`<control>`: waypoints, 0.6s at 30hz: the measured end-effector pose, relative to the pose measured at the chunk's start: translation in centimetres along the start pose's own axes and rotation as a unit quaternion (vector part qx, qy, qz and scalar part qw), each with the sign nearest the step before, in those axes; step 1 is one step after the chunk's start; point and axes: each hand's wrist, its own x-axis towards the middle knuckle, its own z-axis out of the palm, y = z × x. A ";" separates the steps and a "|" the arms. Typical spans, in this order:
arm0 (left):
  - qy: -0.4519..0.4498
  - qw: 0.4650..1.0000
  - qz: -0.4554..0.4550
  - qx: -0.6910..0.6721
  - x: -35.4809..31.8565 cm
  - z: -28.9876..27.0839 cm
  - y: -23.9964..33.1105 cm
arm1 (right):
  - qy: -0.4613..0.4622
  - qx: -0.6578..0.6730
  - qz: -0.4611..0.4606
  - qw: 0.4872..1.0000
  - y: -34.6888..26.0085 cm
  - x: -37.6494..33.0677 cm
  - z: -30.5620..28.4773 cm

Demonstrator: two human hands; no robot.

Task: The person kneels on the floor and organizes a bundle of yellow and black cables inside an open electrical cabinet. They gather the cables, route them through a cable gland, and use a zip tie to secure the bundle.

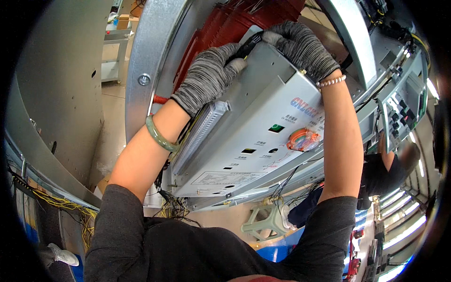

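Both my hands wear grey striped knit gloves and meet at the upper end of a grey metal control box point(253, 103) with printed markings and small cutouts. My left hand point(209, 75) is closed around a black, sleeve-like cable piece point(250, 44) that runs past the box's top edge. At the other end of this piece, my right hand point(303, 49) pinches it, with the palm over the box's corner. The fingertips of both hands are partly hidden. A slotted grey wiring duct point(199, 136) runs along the box's left side, below my left wrist.
A curved metal frame point(145, 61) rises at left, with a dark red ribbed part point(225, 26) behind the box. Loose black wires point(174, 207) hang below. An orange coil in plastic point(303, 140) lies on the box. A green stool point(263, 221) and another person point(390, 169) are at lower right.
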 end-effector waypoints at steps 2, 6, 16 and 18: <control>0.037 0.998 0.025 -0.036 -0.3 0.8 -0.7 | 0.006 -0.007 -0.006 1.000 -0.2 0.2 -0.7; 0.022 0.998 -0.033 -0.056 -0.6 1.0 -0.2 | 0.035 -0.018 -0.069 0.997 1.4 0.5 -0.1; -0.005 0.991 -0.026 0.134 0.4 1.6 1.0 | 0.008 -0.010 -0.035 0.999 -0.1 -0.2 -0.8; 0.001 0.988 -0.009 0.151 0.7 1.1 0.9 | 0.068 -0.025 -0.035 0.997 0.8 -0.2 -0.2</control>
